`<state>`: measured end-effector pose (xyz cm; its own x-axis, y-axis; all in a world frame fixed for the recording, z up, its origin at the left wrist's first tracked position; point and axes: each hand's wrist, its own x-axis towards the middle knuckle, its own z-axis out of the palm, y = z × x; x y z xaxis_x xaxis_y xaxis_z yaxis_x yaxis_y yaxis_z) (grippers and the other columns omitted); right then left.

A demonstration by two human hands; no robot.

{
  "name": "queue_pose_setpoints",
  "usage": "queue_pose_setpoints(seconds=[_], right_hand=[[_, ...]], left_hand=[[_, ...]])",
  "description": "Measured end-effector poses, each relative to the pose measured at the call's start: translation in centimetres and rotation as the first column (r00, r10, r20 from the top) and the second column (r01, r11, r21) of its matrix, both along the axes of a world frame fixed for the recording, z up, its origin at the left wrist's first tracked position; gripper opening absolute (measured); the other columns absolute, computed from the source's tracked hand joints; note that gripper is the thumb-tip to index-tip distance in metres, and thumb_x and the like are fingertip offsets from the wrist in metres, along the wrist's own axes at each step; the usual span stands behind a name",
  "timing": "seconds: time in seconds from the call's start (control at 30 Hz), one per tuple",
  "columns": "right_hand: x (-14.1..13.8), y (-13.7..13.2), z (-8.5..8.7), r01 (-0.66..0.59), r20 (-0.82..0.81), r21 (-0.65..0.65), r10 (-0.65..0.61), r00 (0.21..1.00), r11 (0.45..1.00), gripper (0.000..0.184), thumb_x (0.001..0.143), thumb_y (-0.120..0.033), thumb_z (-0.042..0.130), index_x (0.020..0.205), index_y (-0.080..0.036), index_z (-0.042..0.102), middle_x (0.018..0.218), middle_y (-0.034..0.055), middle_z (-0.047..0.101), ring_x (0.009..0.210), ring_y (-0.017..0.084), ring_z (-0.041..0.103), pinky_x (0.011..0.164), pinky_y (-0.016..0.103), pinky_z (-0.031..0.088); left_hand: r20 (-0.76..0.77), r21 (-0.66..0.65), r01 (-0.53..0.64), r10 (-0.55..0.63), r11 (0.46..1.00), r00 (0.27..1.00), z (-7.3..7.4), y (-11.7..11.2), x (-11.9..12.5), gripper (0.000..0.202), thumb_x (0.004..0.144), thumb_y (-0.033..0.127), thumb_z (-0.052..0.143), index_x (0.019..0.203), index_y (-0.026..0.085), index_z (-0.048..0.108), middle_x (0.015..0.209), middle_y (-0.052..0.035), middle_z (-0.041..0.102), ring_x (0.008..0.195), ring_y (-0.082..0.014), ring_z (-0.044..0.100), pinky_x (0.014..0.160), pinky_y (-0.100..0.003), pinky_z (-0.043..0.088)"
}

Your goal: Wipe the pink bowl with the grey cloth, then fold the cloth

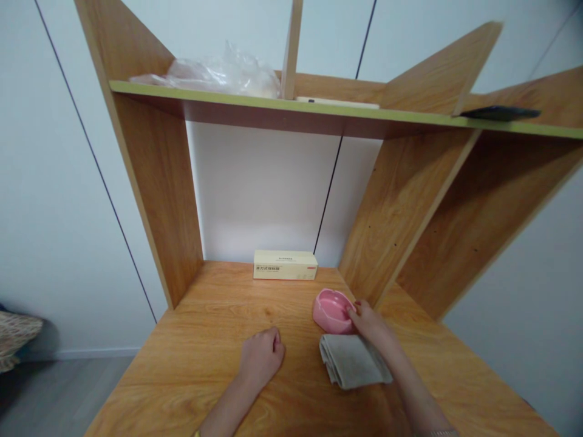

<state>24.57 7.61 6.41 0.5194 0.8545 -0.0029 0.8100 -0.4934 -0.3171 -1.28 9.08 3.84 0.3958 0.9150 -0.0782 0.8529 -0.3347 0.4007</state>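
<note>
A pink bowl [330, 309] with an angular rim rests on the wooden desk [204, 358], right of centre. My right hand [368, 321] pinches the bowl's right rim, thumb on the inner side and fingers on the outer. Just in front of the bowl lies a folded grey cloth [355, 361], partly under my right forearm. My left hand [263, 355] is curled into a fist on the desk, left of the cloth, and nothing shows in it.
Against the back wall stands a long cream box [285, 266]. Wooden side panels [157, 188] and a divider [410, 200] flank it. The shelf above [273, 104] bears a clear plastic bag [223, 73] and a flat dark object [501, 113].
</note>
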Motion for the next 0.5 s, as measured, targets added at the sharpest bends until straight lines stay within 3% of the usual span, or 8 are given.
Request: queue_pose_setpoints(seconds=[0.1,0.27,0.37,0.5], right_hand=[[0.2,0.6,-0.6,-0.046,-0.034,0.014,0.046,0.998,0.999,0.030,0.080,-0.024,0.038,0.099,-0.011,0.058,0.090,0.0147,0.066,0.086,0.022,0.062,0.067,0.027,0.041],[-1.8,1.1,0.1,-0.093,-0.056,0.074,0.097,0.994,0.993,0.027,0.076,-0.016,0.038,0.085,-0.009,0.062,0.086,0.0183,0.066,0.083,0.025,0.061,0.067,0.029,0.040],[-4.7,1.7,0.6,-0.166,-0.096,0.134,0.180,0.979,0.977,0.028,0.076,-0.015,0.037,0.087,-0.010,0.062,0.085,0.0151,0.066,0.082,0.022,0.061,0.065,0.026,0.039],[-10.8,3.1,1.2,-0.291,-0.164,0.195,0.324,0.932,0.937,0.026,0.077,-0.016,0.039,0.090,-0.014,0.061,0.083,0.0084,0.067,0.075,0.017,0.062,0.062,0.022,0.039]], left_hand=[[0.047,0.040,0.094,-0.096,0.995,0.994,0.0,-0.6,0.3,0.018,0.078,0.017,0.039,0.080,0.020,0.057,0.077,-0.0012,0.065,0.072,-0.0153,0.057,0.060,-0.023,0.035],[0.085,0.080,0.285,-0.292,0.955,0.953,0.2,-2.1,0.9,0.017,0.073,0.016,0.041,0.074,0.021,0.058,0.073,0.0006,0.065,0.068,-0.0147,0.057,0.057,-0.022,0.035],[0.089,0.074,0.407,-0.413,0.910,0.906,0.3,-3.1,1.2,0.017,0.071,0.017,0.043,0.074,0.022,0.059,0.074,0.0004,0.066,0.067,-0.0153,0.058,0.056,-0.022,0.037],[0.094,0.057,0.519,-0.522,0.853,0.848,0.2,-4.2,1.3,0.018,0.069,0.016,0.044,0.074,0.021,0.061,0.075,-0.0011,0.067,0.068,-0.0171,0.060,0.060,-0.023,0.041]])
